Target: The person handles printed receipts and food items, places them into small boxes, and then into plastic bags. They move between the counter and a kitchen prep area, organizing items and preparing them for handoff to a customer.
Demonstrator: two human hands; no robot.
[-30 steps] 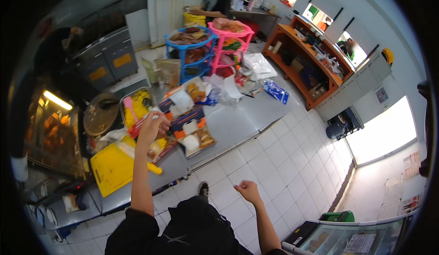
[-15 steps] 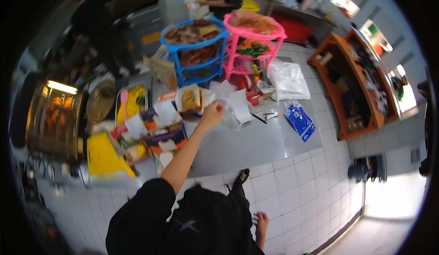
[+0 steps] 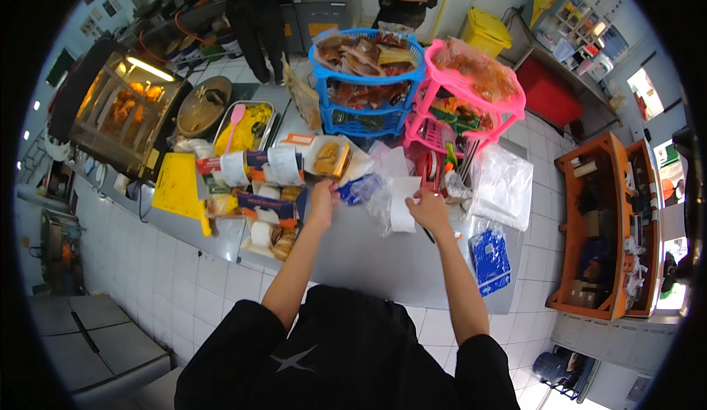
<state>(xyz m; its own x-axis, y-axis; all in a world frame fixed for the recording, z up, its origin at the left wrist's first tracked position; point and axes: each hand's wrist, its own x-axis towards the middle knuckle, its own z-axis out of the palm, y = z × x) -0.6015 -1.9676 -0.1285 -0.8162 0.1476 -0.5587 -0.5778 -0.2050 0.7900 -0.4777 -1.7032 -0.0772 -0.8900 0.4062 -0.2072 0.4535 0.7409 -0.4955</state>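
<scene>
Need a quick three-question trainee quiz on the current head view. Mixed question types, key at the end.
1. Which hand is nearer the white sheet?
2. True or false: the blue rack stands left of the pink rack.
3. The pink utensil rests: a) on the yellow board; b) in the metal tray; c) in the blue rack.

Key: 1. The right hand. 2. True. 3. b.

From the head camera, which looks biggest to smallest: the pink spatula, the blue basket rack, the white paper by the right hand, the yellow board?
1. Blue basket rack
2. Yellow board
3. White paper
4. Pink spatula
</scene>
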